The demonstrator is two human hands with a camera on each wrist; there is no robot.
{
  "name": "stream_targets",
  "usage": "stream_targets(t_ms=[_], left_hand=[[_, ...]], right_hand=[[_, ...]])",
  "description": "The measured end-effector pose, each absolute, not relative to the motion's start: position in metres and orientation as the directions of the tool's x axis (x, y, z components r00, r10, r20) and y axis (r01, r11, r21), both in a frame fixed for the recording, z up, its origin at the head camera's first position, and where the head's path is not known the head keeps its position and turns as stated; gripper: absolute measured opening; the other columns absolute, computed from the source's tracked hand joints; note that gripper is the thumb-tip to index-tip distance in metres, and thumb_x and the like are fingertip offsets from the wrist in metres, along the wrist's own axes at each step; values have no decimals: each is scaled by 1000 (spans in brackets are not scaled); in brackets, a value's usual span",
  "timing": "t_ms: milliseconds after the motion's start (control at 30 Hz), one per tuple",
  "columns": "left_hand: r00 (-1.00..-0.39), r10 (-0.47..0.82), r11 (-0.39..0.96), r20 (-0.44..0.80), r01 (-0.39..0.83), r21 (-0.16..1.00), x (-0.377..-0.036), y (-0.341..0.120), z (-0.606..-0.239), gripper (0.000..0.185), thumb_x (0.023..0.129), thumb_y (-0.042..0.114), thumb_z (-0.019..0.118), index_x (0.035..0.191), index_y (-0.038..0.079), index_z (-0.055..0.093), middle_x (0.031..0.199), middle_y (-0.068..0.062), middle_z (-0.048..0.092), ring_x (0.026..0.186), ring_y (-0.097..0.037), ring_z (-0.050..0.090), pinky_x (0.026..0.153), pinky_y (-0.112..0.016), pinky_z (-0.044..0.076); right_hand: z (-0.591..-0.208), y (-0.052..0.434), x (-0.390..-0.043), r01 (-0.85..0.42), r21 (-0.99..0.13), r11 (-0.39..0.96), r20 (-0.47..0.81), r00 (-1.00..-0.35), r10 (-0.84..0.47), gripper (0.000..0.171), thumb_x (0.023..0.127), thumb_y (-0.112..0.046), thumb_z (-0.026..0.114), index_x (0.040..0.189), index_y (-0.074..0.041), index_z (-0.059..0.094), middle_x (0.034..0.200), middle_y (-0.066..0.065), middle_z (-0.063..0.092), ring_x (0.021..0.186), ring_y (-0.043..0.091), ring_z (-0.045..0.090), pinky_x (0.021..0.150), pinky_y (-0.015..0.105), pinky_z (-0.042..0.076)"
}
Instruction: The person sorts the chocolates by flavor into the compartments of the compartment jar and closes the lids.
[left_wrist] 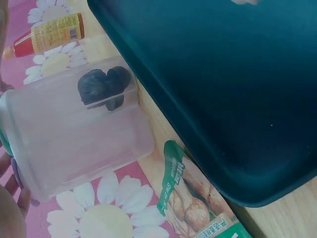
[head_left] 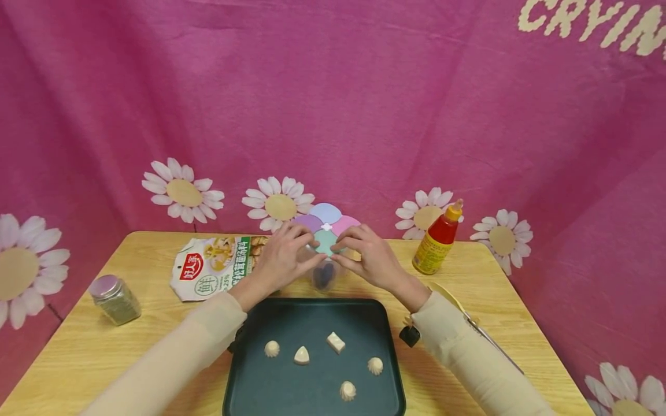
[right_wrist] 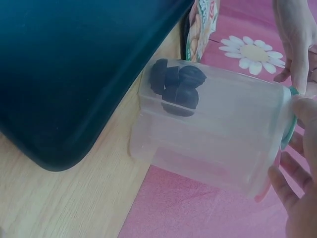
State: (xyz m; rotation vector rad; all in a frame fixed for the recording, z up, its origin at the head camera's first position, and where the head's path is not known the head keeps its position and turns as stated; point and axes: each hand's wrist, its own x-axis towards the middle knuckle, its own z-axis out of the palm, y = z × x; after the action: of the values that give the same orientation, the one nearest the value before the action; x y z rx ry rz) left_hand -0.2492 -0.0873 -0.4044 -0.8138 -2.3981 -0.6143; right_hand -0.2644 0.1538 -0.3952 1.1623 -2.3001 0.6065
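A clear plastic container (head_left: 324,276) (left_wrist: 84,134) (right_wrist: 218,129) stands on the wooden table just behind a dark green tray (head_left: 312,315) (left_wrist: 223,74) (right_wrist: 64,64). Its flower-shaped lid (head_left: 326,222) has purple, blue, pink and teal petals. Several dark round pieces (left_wrist: 101,87) (right_wrist: 176,84) lie at its bottom. My left hand (head_left: 291,251) grips the container's top from the left. From the right, my right hand (head_left: 359,254) (right_wrist: 297,183) grips the top, its fingers curled on the teal lid rim. Several small white pieces (head_left: 335,342) lie on the tray.
A red sauce bottle (head_left: 437,242) (left_wrist: 44,37) stands at the back right. A seasoning packet (head_left: 213,266) (left_wrist: 198,198) lies back left, with a small lidded spice jar (head_left: 114,299) at the left edge. A yellow utensil (head_left: 458,306) lies under my right forearm. Pink daisy cloth backs the table.
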Motion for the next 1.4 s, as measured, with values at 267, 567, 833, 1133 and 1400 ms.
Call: stream_targets(t_ms=[267, 567, 833, 1133, 1400], left_hand=[[-680, 410, 699, 608, 662, 269, -250, -86, -402, 28, 90, 39, 83, 102, 14, 77, 106, -6, 71, 110, -26, 61, 99, -48, 55], [-656, 376, 706, 654, 660, 256, -242, -69, -401, 27, 89, 37, 84, 103, 15, 77, 105, -6, 72, 106, -26, 62, 94, -47, 52], [-624, 373, 710, 687, 669, 221, -243, -55, -403, 27, 87, 34, 87, 101, 14, 77, 102, -5, 70, 100, -26, 63, 91, -46, 54], [-669, 353, 688, 654, 659, 304, -246, -70, -403, 22, 88, 22, 85, 103, 9, 76, 108, -10, 71, 103, -29, 61, 94, -49, 52], [-717, 353, 690, 602, 634, 350, -246, -87, -404, 24, 90, 23, 83, 108, 8, 76, 114, -10, 71, 113, -30, 61, 108, -50, 50]], right_hand=[[-387, 159, -269, -842, -204, 499, 599, -510, -617, 19, 87, -21, 87, 102, -12, 82, 102, 5, 74, 95, 20, 61, 79, 34, 55], [-386, 172, -298, -760, -340, 554, 529, -641, -556, 24, 96, -22, 76, 116, -9, 79, 122, 11, 75, 116, 30, 64, 95, 48, 54], [-388, 170, -318, -695, -372, 615, 441, -716, -542, 31, 101, -30, 70, 125, -11, 75, 131, 11, 70, 120, 30, 62, 90, 46, 57], [-385, 177, -304, -704, -276, 654, 446, -697, -562, 34, 99, -35, 71, 123, -12, 76, 124, 11, 70, 109, 28, 62, 86, 43, 54], [-391, 185, -282, -724, -169, 669, 464, -657, -594, 40, 98, -40, 71, 128, -15, 76, 124, 10, 72, 113, 28, 62, 96, 46, 55]])
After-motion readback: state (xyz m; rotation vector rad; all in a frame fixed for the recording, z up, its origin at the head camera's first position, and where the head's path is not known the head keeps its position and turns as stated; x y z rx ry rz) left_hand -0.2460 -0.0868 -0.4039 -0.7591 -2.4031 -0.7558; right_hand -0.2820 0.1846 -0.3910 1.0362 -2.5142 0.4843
